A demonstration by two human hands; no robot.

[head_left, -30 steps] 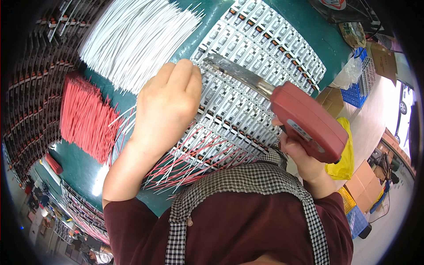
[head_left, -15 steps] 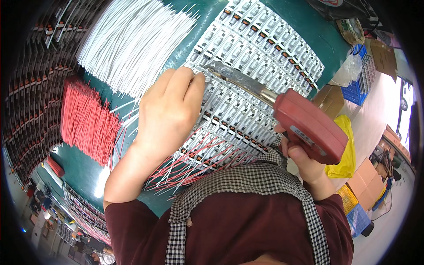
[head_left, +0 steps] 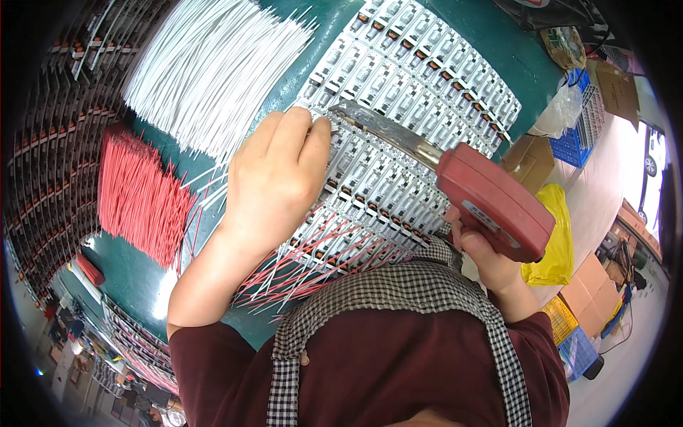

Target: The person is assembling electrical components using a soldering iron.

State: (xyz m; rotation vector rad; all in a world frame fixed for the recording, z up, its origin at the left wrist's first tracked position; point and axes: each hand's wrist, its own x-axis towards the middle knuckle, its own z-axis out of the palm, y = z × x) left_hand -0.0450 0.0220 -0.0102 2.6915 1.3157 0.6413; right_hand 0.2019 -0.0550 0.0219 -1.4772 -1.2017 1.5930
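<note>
My left hand is closed in a pinch at the left edge of a panel of metal parts. White wires stick out from under its outer side; the fingertips and the wire ends there are hidden. My right hand is wrapped round the handle of a red soldering gun. The gun's long metal barrel lies across above the panel, its tip close to my left fingertips. Red and white wires hang off the panel's near rows toward my apron.
A big pile of white wires and a pile of red wires lie left on the green table. Racks of similar panels stand far left. A yellow bag, blue crate and cardboard boxes are at the right.
The soldering gun and my right hand have shifted slightly left. My left hand has barely moved, its back edging a little right, and keeps its pinch.
</note>
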